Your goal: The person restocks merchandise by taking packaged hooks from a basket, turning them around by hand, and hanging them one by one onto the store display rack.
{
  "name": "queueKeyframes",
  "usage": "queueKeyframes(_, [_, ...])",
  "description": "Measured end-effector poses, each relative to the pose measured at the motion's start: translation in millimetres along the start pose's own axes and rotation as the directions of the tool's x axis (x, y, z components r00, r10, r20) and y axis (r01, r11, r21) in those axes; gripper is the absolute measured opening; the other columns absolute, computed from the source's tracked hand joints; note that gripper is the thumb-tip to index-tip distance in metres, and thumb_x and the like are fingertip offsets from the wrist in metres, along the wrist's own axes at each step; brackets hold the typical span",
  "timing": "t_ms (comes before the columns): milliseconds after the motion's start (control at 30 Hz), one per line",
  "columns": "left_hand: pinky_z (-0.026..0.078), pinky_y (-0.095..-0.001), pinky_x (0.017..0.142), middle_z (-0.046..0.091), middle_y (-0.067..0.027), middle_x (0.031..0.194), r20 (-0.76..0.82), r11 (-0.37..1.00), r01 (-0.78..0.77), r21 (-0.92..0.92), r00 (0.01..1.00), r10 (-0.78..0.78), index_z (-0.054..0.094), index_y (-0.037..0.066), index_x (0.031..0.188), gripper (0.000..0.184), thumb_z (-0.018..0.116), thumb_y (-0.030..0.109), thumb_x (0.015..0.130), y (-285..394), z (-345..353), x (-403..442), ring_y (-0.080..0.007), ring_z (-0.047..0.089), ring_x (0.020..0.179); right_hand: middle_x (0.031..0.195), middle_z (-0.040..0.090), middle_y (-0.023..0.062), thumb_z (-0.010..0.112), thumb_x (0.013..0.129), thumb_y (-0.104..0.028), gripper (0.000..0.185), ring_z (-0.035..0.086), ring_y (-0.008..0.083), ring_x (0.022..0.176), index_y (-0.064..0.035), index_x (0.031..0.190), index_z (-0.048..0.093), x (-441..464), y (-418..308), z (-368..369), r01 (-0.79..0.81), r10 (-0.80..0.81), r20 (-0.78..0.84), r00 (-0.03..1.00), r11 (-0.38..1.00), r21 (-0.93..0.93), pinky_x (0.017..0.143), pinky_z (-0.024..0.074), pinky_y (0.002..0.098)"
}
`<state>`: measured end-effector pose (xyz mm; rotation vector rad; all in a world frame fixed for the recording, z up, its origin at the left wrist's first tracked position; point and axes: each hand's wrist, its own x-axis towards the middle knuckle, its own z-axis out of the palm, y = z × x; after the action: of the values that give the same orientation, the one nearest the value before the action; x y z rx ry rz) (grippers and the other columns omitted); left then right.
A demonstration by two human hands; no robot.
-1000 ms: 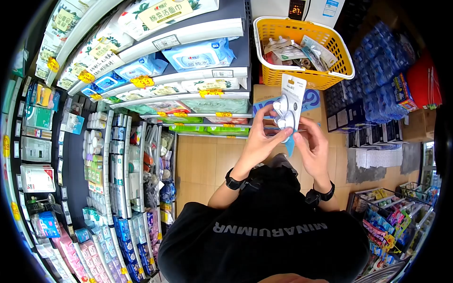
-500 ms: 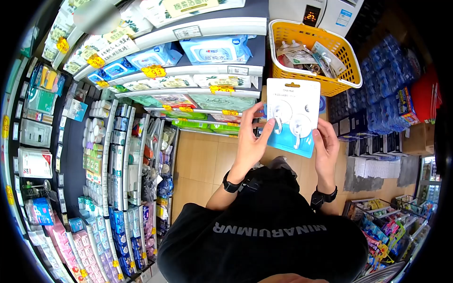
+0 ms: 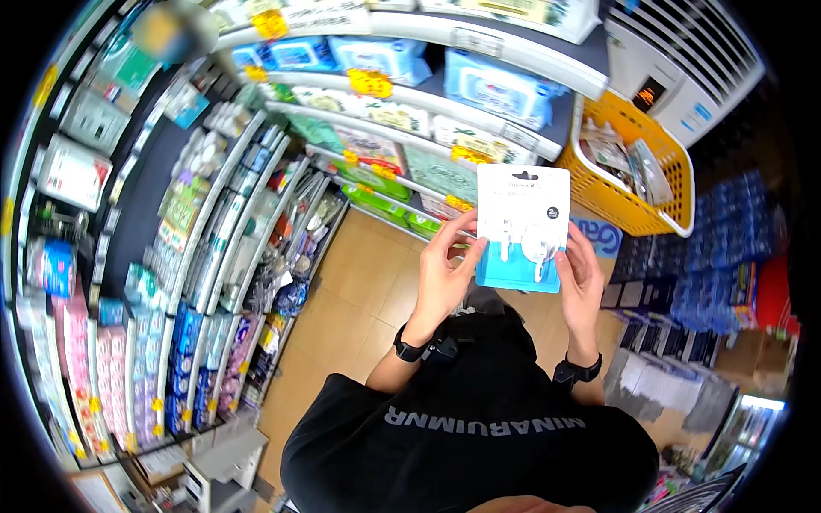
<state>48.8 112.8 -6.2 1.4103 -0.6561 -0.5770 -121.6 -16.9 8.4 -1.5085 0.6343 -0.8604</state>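
Note:
A pack of suction hooks (image 3: 523,190) is held upright before me, a white and blue card with two white hooks under clear plastic. My left hand (image 3: 446,259) grips its left edge, thumb on the front and fingers behind. At the lower right edge my right hand (image 3: 581,274) holds it the same way. Both wrists wear black bands. Behind the pack and to its right is a yellow basket (image 3: 590,190) with several packaged items inside.
Shelves (image 3: 402,27) with packs of wipes (image 3: 496,90) rise ahead. More stocked shelving (image 3: 205,222) runs along the left. Blue bottle packs (image 3: 727,222) are stacked at right, near a white appliance (image 3: 667,68). Tiled floor (image 3: 342,299) lies below.
My view has turned, so the shelves and basket appear shifted to the right. Both hands still hold the hook pack, which now stands straighter and slightly lower in view.

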Motion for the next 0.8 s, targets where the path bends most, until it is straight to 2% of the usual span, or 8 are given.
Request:
queueKeyframes(133, [0.052, -0.0237, 0.082, 0.068, -0.004, 0.114, -0.182, 1.0, -0.011, -0.02, 0.983, 0.007, 0.061, 0.002, 0.138, 0.044, 0.07, 0.002, 0.095, 2.7, -25.1, -16.1, -0.0088, 0.062, 0.094, 0.125, 0.064, 0.0114, 0.061, 0.101, -0.003, 0.05, 0.063, 0.0145, 0.108, 0.0039, 0.148, 0.047, 12.9, 1.9, 24.6, -0.019, 0.021, 0.182, 0.983, 1.0, -0.012, 0.091, 0.051, 0.0287])
queueKeyframes(167, [0.052, -0.0235, 0.082, 0.068, -0.0035, 0.114, -0.219, 1.0, -0.013, -0.013, 0.976, 0.01, 0.061, 0.003, 0.137, 0.043, 0.07, 0.001, 0.095, 3.6, -33.3, -22.3, -0.0085, 0.062, 0.093, 0.126, 0.058, 0.0097, 0.062, 0.099, -0.001, 0.05, 0.061, 0.0147, 0.108, 0.005, 0.147, 0.048, 14.8, 1.3, 32.4, 0.007, 0.0, 0.223, 0.975, 1.0, -0.03, 0.089, 0.0516, 0.0286])
queueKeyframes(300, [0.052, -0.0229, 0.081, 0.068, -0.0026, 0.112, -0.361, 0.999, -0.045, -0.029, 0.932, 0.032, 0.062, 0.003, 0.136, 0.043, 0.071, 0.001, 0.094, 4.3, -62.7, -42.0, -0.0078, 0.061, 0.092, 0.124, 0.05, 0.0083, 0.065, 0.097, 0.0, 0.053, 0.055, 0.0137, 0.105, 0.0053, 0.147, 0.049, 28.2, 8.9, 63.6, 0.09, -0.064, 0.397, 0.916, 0.995, -0.048, 0.086, 0.0508, 0.0279])
queueKeyframes(467, [0.053, -0.0227, 0.078, 0.065, -0.0033, 0.109, -0.542, 0.993, -0.12, -0.013, 0.835, 0.094, 0.065, 0.002, 0.133, 0.041, 0.072, 0.001, 0.093, 3.9, -95.1, -56.5, -0.0081, 0.062, 0.09, 0.125, 0.051, 0.0078, 0.066, 0.097, -0.001, 0.055, 0.055, 0.0125, 0.103, 0.0045, 0.149, 0.048, 44.2, 1.2, 114.1, 0.138, -0.112, 0.567, 0.816, 0.991, -0.001, 0.085, 0.049, 0.0264])
queueKeyframes(533, [0.053, -0.0228, 0.078, 0.065, -0.0036, 0.109, -0.596, 0.993, -0.117, -0.015, 0.799, 0.085, 0.065, 0.002, 0.133, 0.041, 0.072, 0.0, 0.093, 6.1, -106.6, -60.7, -0.0087, 0.063, 0.091, 0.126, 0.052, 0.0077, 0.067, 0.096, -0.001, 0.056, 0.056, 0.012, 0.102, 0.004, 0.149, 0.049, 47.0, 0.0, 132.4, 0.168, -0.11, 0.604, 0.789, 0.985, -0.04, 0.083, 0.0488, 0.0257])
queueKeyframes(800, [0.054, -0.0229, 0.079, 0.067, -0.0058, 0.111, -0.683, 0.99, -0.144, 0.011, 0.722, 0.113, 0.063, 0.001, 0.133, 0.042, 0.072, -0.001, 0.092, 6.8, -158.4, -38.3, -0.0093, 0.064, 0.091, 0.126, 0.059, 0.0103, 0.07, 0.092, 0.0, 0.056, 0.062, 0.0142, 0.101, 0.0018, 0.145, 0.051, 79.6, 1.7, 208.1, 0.12, -0.092, 0.66, 0.746, 0.993, 0.002, 0.079, 0.0515, 0.0268])
